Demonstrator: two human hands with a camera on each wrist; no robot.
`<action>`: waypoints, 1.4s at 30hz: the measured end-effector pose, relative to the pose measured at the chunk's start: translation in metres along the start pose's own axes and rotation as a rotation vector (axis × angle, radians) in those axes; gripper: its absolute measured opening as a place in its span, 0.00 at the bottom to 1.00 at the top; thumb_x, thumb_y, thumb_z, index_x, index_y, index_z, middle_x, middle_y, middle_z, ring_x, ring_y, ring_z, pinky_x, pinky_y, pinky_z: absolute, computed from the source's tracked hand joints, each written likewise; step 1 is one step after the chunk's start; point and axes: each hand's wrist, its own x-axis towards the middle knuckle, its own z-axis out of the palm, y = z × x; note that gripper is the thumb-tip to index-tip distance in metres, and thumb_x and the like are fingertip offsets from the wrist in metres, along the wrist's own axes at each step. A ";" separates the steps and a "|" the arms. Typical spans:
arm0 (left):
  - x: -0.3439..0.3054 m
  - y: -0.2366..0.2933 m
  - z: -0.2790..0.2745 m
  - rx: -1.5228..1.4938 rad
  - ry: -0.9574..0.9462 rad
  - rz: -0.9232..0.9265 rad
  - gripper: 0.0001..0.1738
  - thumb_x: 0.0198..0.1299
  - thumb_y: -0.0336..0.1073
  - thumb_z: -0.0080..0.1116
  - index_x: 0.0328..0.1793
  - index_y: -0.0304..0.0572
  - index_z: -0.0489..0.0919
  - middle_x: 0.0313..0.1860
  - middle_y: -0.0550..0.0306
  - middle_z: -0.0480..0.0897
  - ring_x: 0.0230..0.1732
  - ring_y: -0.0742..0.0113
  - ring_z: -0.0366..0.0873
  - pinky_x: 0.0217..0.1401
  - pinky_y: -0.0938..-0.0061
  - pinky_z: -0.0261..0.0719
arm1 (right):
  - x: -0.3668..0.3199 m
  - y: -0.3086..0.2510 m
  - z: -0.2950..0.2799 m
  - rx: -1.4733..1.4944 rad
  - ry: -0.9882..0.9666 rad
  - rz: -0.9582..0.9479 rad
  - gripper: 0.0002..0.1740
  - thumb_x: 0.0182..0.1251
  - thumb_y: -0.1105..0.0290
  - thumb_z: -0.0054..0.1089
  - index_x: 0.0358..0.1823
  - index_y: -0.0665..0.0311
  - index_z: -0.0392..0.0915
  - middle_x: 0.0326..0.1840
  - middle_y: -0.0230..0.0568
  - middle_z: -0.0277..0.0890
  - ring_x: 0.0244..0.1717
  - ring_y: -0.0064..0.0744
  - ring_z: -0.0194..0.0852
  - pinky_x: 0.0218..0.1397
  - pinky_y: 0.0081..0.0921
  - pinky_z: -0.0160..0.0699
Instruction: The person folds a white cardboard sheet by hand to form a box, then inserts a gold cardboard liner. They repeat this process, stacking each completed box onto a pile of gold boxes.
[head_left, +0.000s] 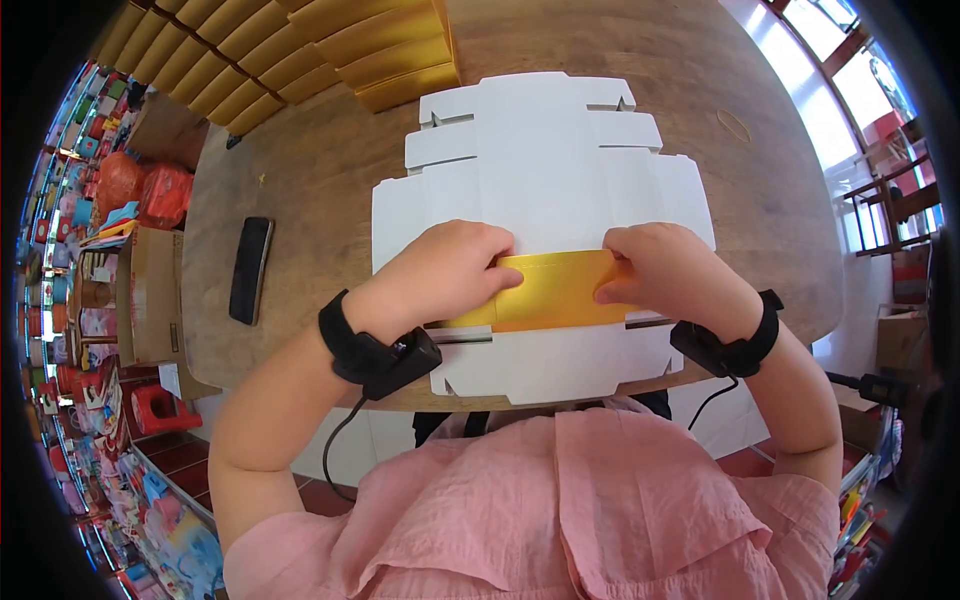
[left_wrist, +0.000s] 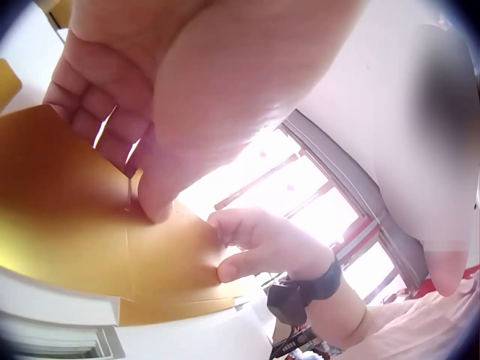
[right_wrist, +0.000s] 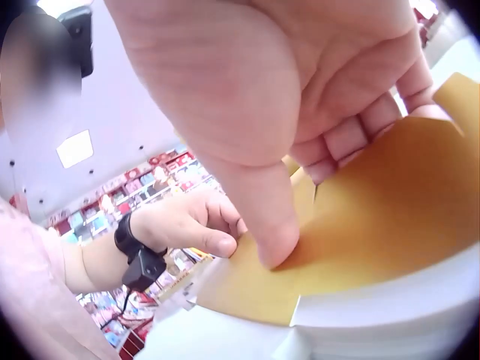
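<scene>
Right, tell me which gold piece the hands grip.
The gold panel over the white cardboard; the others are stacked far left on the table.

Occlusions, crops, unreadable bits

Gold card (head_left: 560, 290) ends partly covered by left hand (head_left: 440, 270) and right hand (head_left: 680, 280), head view; some fingertips behind card, both wrist views; card cut by left edge, left wrist view, by right edge, right wrist view; gold boxes (head_left: 290, 50) cut at top, head view; shelf goods (head_left: 60, 330) too small to identify.
</scene>
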 end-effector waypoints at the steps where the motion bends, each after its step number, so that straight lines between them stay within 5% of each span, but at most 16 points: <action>1: -0.001 0.000 -0.002 -0.077 -0.006 -0.046 0.10 0.62 0.35 0.66 0.38 0.33 0.82 0.30 0.45 0.83 0.32 0.50 0.80 0.38 0.63 0.76 | -0.001 0.003 -0.002 0.128 -0.026 0.046 0.16 0.62 0.59 0.70 0.35 0.66 0.79 0.32 0.49 0.81 0.37 0.51 0.81 0.41 0.42 0.78; 5: 0.001 -0.002 -0.002 -0.149 -0.025 -0.069 0.09 0.62 0.33 0.65 0.37 0.33 0.83 0.31 0.47 0.81 0.31 0.54 0.77 0.38 0.64 0.75 | 0.002 0.002 -0.011 0.308 -0.171 0.181 0.16 0.64 0.61 0.69 0.31 0.68 0.77 0.33 0.50 0.80 0.36 0.51 0.78 0.41 0.42 0.75; 9: 0.000 -0.006 0.000 -0.140 -0.104 0.000 0.09 0.61 0.33 0.65 0.35 0.33 0.83 0.32 0.48 0.79 0.35 0.53 0.78 0.42 0.63 0.77 | -0.003 0.008 -0.005 0.422 -0.131 0.111 0.15 0.63 0.63 0.69 0.29 0.67 0.77 0.32 0.47 0.79 0.35 0.50 0.77 0.41 0.42 0.75; 11: 0.001 -0.006 0.005 -0.095 -0.060 -0.007 0.09 0.59 0.34 0.67 0.38 0.34 0.82 0.35 0.48 0.80 0.38 0.52 0.78 0.44 0.63 0.77 | -0.003 0.013 0.007 0.309 0.002 -0.058 0.14 0.62 0.64 0.69 0.28 0.66 0.77 0.32 0.46 0.77 0.36 0.49 0.76 0.40 0.41 0.74; 13: -0.003 -0.002 0.013 -0.049 -0.017 -0.015 0.11 0.57 0.34 0.69 0.40 0.35 0.82 0.38 0.49 0.80 0.42 0.51 0.78 0.46 0.62 0.77 | -0.005 0.010 0.008 0.281 0.010 -0.031 0.13 0.61 0.64 0.69 0.28 0.66 0.77 0.32 0.46 0.77 0.37 0.49 0.76 0.41 0.42 0.74; 15: -0.015 0.006 0.024 0.073 0.397 0.239 0.18 0.53 0.35 0.73 0.48 0.39 0.80 0.45 0.51 0.79 0.46 0.49 0.77 0.49 0.61 0.77 | -0.006 0.008 0.008 0.251 0.024 -0.004 0.13 0.60 0.64 0.69 0.28 0.65 0.77 0.33 0.46 0.76 0.37 0.49 0.75 0.42 0.42 0.74; 16: -0.025 0.017 0.019 0.232 0.317 0.343 0.24 0.50 0.35 0.75 0.52 0.42 0.77 0.49 0.53 0.78 0.48 0.50 0.77 0.52 0.60 0.76 | -0.008 0.007 0.012 0.216 0.095 -0.027 0.11 0.59 0.65 0.70 0.31 0.64 0.78 0.35 0.43 0.76 0.39 0.47 0.75 0.44 0.41 0.73; 18: -0.030 0.017 0.038 0.304 0.292 0.424 0.19 0.52 0.33 0.71 0.49 0.42 0.78 0.46 0.53 0.78 0.46 0.54 0.78 0.48 0.63 0.79 | -0.015 0.000 0.016 0.179 0.163 -0.048 0.11 0.58 0.65 0.70 0.34 0.62 0.78 0.36 0.41 0.75 0.41 0.45 0.75 0.46 0.40 0.73; 20: -0.035 0.017 0.043 0.383 0.243 0.395 0.18 0.53 0.32 0.69 0.50 0.39 0.79 0.46 0.52 0.80 0.45 0.55 0.79 0.45 0.66 0.80 | -0.022 -0.010 0.015 -0.076 0.506 -0.142 0.14 0.55 0.67 0.70 0.40 0.60 0.77 0.39 0.36 0.73 0.42 0.40 0.74 0.49 0.37 0.71; 22: -0.039 0.019 0.047 0.464 0.192 0.368 0.18 0.54 0.31 0.66 0.52 0.36 0.80 0.46 0.50 0.81 0.45 0.56 0.81 0.41 0.69 0.82 | -0.034 -0.016 0.021 -0.088 0.468 -0.219 0.17 0.52 0.68 0.70 0.43 0.60 0.77 0.39 0.33 0.73 0.42 0.35 0.73 0.50 0.35 0.70; 25: -0.039 0.019 0.057 0.854 0.328 0.578 0.23 0.55 0.29 0.62 0.57 0.22 0.81 0.47 0.34 0.85 0.41 0.55 0.83 0.37 0.74 0.84 | -0.049 -0.023 0.034 -0.317 0.372 -0.367 0.14 0.58 0.69 0.64 0.45 0.65 0.79 0.40 0.37 0.76 0.45 0.33 0.75 0.49 0.32 0.73; 29: -0.036 0.024 0.057 0.927 0.324 0.581 0.22 0.56 0.28 0.61 0.56 0.22 0.81 0.45 0.34 0.85 0.40 0.53 0.85 0.37 0.72 0.86 | -0.047 -0.021 0.037 -0.409 0.440 -0.426 0.16 0.59 0.70 0.61 0.46 0.71 0.82 0.50 0.52 0.85 0.49 0.39 0.84 0.48 0.31 0.80; 42: -0.036 0.031 0.057 0.838 0.346 0.520 0.18 0.56 0.30 0.60 0.51 0.24 0.82 0.43 0.32 0.86 0.37 0.53 0.84 0.34 0.72 0.84 | -0.043 -0.022 0.035 -0.477 0.428 -0.484 0.14 0.58 0.72 0.61 0.44 0.73 0.82 0.45 0.54 0.87 0.44 0.40 0.86 0.44 0.29 0.78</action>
